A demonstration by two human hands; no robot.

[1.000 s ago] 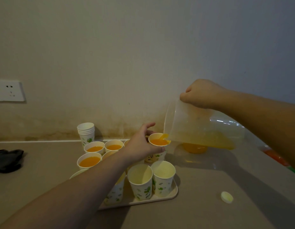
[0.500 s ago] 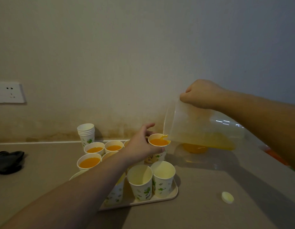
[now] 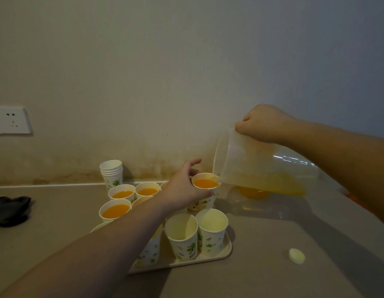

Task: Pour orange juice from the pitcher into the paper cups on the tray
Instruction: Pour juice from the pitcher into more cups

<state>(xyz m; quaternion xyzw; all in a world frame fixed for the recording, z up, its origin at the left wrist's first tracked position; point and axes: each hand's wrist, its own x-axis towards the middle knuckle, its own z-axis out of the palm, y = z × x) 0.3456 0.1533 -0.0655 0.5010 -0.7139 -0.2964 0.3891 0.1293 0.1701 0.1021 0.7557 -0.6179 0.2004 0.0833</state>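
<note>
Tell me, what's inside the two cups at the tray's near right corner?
Both white leaf-printed paper cups show pale bare insides, no orange juice. Their very bottoms are too dim to confirm.

Clear pitcher (image 3: 262,166) tilted, spout at a juice-filled cup (image 3: 205,186); floral paper cups crowd the beige tray (image 3: 226,251).

left hand (image 3: 182,190) fingers curled forward, right hand (image 3: 265,123) fisted, raised

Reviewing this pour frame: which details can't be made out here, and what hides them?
Head view only:
- Pitcher handle: covered by the right hand.
- Cups behind the left hand and forearm: fill unreadable.
- Orange object beyond the pitcher: blurred through its plastic.
- Coloured items at the right edge: cut off.
- Black object: too dark to identify.
</note>
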